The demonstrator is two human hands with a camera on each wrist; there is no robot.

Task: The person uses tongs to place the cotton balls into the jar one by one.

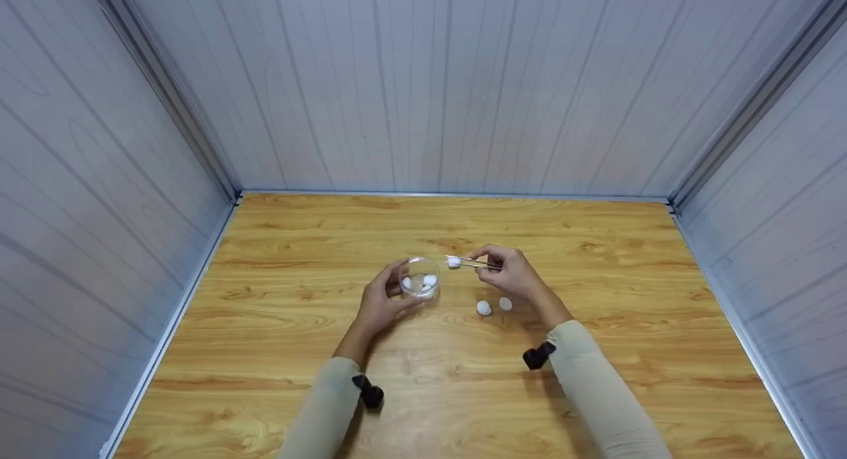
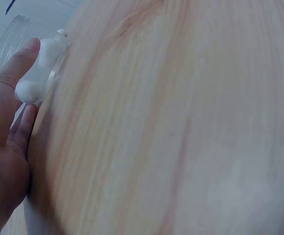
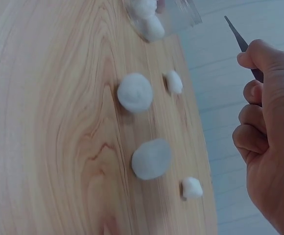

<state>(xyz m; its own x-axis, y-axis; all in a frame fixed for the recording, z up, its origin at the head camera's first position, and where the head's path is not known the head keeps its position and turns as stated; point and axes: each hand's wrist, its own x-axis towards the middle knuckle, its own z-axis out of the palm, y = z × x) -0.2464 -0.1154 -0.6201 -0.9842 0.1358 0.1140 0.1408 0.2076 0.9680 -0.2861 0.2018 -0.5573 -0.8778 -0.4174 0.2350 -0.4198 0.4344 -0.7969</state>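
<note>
My left hand point(image 1: 380, 303) holds a clear round jar point(image 1: 419, 266) from its left side, thumb in front and fingers behind. Several white cotton balls point(image 2: 48, 52) lie inside the jar. My right hand point(image 1: 513, 272) pinches metal tweezers point(image 3: 239, 41) that point left toward the jar. Bare tips show on the tweezers in the right wrist view, above the table. One cotton ball point(image 1: 454, 262) overlaps the tips in the head view, and in the right wrist view a small cotton ball point(image 3: 174, 82) lies on the table near the jar.
Two cotton balls point(image 1: 484, 308) sit on the wooden table point(image 1: 298, 379) below the right hand. Another cotton ball point(image 3: 192, 187), seen in the right wrist view, is hidden by the hand in the head view. Pale panel walls point(image 1: 423, 102) enclose the table at the back and both sides.
</note>
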